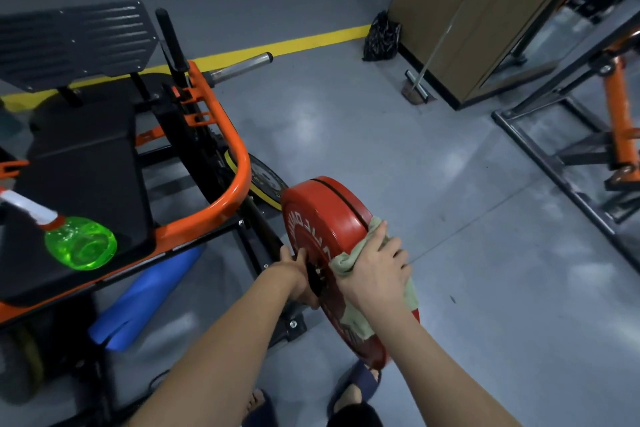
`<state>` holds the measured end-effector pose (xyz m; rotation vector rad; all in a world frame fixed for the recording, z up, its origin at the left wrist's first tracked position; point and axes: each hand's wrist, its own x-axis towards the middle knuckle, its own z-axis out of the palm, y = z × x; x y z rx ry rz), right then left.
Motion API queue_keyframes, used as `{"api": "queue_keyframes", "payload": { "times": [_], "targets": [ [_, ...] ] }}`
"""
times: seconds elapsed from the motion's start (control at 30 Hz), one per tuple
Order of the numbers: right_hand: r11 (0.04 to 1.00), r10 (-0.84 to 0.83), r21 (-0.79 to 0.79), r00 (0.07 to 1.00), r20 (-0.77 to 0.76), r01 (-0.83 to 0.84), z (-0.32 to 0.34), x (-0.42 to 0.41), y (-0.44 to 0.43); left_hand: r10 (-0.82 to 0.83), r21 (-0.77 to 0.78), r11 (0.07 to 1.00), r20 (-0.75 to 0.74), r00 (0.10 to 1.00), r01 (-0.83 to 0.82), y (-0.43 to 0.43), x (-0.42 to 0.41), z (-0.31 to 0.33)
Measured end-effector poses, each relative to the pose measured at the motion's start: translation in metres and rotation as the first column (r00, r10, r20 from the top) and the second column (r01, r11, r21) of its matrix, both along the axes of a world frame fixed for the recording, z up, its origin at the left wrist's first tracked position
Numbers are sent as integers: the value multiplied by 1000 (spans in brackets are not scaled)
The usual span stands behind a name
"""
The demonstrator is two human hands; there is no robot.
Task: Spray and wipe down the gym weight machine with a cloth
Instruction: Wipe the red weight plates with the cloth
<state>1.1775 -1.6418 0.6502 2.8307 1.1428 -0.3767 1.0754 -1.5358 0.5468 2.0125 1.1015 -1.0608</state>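
A red weight plate (325, 215) stands upright on the side of an orange and black weight machine (221, 135). My right hand (375, 270) presses a pale green cloth (349, 262) over the plate's rim, fingers curled round the cloth. At the plate's centre, my left hand (298, 274) grips the black hub. A green spray bottle (81, 241) with a white and red trigger head lies on its side on the machine's black seat pad (86, 163).
A blue foam roll (149, 291) lies under the machine. A second orange and black frame (588, 135) stands at the right. A brown cabinet (467, 10), a squeegee (417, 87) and a black bag (381, 36) sit at the back. My sandalled feet (356, 388) are below the plate.
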Motion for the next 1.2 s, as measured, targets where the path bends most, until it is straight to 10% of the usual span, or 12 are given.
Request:
{"api": "queue_keyframes", "payload": {
  "times": [0.53,0.7,0.83,1.03,1.2],
  "targets": [
    [979,170,-96,982,-81,-177,-2,4,148,9,21,1000,-75,997,-7,-7,4,8],
    [877,436,249,898,-56,-411,-4,16,83,81,35,996,-20,997,-80,-10,-1,19],
    [795,354,552,932,-84,-252,-30,22,-62,85,40,995,75,994,-88,-14,-4,29],
    [939,50,344,975,-218,29,-54,13,-96,68,26,997,12,998,-68,-12,-4,26],
    [954,198,256,971,-137,-158,-15,6,-40,110,105,989,-95,989,-100,-21,-3,42]
  ]
}}
